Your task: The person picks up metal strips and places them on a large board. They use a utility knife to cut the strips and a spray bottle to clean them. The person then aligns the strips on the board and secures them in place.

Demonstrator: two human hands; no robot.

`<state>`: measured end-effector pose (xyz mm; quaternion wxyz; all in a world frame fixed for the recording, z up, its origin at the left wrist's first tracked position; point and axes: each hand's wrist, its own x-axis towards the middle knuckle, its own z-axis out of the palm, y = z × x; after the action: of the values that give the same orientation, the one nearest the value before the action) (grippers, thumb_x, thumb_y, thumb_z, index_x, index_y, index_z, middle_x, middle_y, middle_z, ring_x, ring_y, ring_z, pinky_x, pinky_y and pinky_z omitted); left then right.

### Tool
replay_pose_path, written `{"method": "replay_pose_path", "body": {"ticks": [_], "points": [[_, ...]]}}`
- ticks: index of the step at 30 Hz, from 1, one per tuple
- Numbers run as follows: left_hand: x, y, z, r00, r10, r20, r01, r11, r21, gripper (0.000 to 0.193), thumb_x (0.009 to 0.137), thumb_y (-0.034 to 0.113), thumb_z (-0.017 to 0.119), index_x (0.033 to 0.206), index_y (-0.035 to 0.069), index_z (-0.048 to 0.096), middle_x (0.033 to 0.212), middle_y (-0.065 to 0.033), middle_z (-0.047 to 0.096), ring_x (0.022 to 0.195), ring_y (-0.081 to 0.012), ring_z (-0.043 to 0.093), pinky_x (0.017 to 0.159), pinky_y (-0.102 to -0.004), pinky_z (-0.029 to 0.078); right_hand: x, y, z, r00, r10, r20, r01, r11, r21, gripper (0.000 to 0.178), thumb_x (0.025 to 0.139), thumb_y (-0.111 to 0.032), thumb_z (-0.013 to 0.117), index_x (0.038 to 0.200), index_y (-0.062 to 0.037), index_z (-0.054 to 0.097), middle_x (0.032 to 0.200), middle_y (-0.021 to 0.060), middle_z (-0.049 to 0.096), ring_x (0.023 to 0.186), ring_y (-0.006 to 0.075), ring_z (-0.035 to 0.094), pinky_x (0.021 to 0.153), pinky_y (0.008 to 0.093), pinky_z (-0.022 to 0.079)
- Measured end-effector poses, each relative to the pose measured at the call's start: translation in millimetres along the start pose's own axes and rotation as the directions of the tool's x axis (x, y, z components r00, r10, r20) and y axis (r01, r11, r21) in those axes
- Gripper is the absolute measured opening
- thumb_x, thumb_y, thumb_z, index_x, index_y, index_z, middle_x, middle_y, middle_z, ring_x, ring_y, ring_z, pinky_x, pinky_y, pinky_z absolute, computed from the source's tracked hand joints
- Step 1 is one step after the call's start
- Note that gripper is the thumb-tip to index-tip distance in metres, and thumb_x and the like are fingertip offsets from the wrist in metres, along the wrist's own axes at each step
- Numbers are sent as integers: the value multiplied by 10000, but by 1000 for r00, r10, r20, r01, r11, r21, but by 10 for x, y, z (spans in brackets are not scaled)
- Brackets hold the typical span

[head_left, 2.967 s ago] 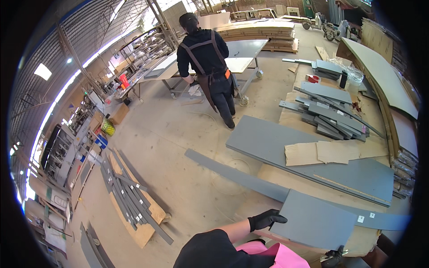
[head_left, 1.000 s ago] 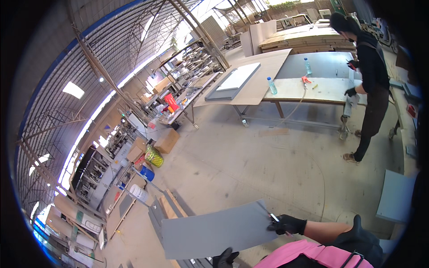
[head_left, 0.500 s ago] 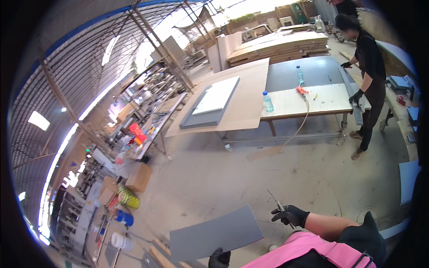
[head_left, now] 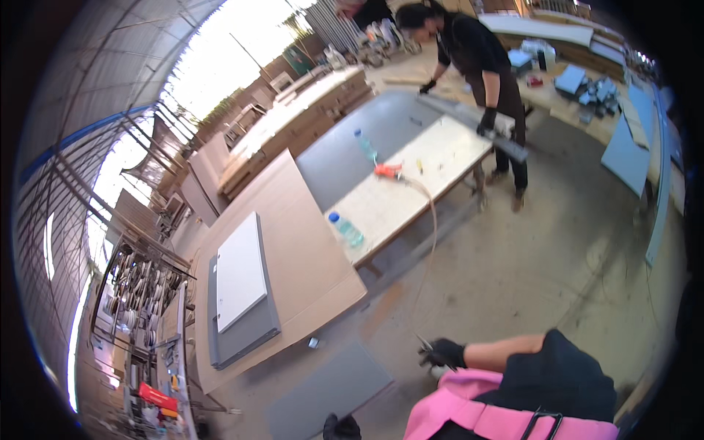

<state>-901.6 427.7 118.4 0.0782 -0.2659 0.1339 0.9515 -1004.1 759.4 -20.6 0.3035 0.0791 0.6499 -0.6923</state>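
In my gloved left hand (head_left: 342, 427) is a flat grey rectangular panel (head_left: 330, 387), gripped at its near edge and held out over the floor. My gloved right hand (head_left: 443, 354), to the right of the panel, is closed around a thin metal rod-like tool (head_left: 423, 341). Only the tool's tip shows past the fingers, so its exact kind is unclear. Ahead, a white panel (head_left: 242, 273) rests on a dark grey panel (head_left: 270, 327) on a cardboard-covered table.
A work table (head_left: 411, 192) bears bottles (head_left: 346, 230), an orange air gun (head_left: 387, 171) with a trailing hose, and a large grey sheet (head_left: 367, 132). A co-worker (head_left: 477, 73) stands behind it, holding a long strip. Stacked boards (head_left: 293, 121) lie beyond; a cluttered bench (head_left: 579, 92) stands right.
My view has turned right, bringing the tables closer and the right-hand bench into sight. Both hands keep hold of the panel and the rod-like tool.
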Motion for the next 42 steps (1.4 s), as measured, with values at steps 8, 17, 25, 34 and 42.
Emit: {"method": "replay_pose_path", "body": {"ticks": [8,17,25,34,42], "points": [[1237,1979,339,994,59,-92,-44,988,150,150,959,106,518,971,0,624,848,-140,703,702,-230,662,811,-406,588,1676,-1702,1442,960,-237,151,205,958,201,436,831,-158,681,1225,7,592,816,54,674,588,99,564,512,243,432],[3330,3959,-110,985,-89,150,69,989,133,180,943,75,561,1078,-9,644,1066,-177,691,969,-296,667,906,-410,557,2575,-1880,1712,910,-135,-392,284,893,349,486,856,-160,651,1292,13,522,825,43,656,557,82,516,495,228,409],[4041,4715,-277,984,-166,57,161,983,86,120,918,31,614,1015,85,660,1041,-81,698,964,-214,664,884,-373,567,2649,-2154,2554,805,84,-587,208,886,414,451,876,-124,635,1300,-17,521,892,41,666,591,71,515,497,218,399],[4484,5034,-89,993,-92,-76,113,928,354,148,913,254,668,958,113,665,905,-68,702,832,-208,681,732,-320,561,3292,-2600,2618,856,-30,-516,247,900,358,439,899,-119,601,1312,-11,502,946,77,679,603,62,515,500,211,416],[4676,5416,-194,683,-721,-113,659,542,522,649,901,674,481,726,76,662,620,-95,649,503,-217,620,431,-265,445,3704,-2902,2740,925,-45,-377,185,921,342,466,888,-114,622,1307,33,481,858,54,653,599,77,533,500,219,418]]}}
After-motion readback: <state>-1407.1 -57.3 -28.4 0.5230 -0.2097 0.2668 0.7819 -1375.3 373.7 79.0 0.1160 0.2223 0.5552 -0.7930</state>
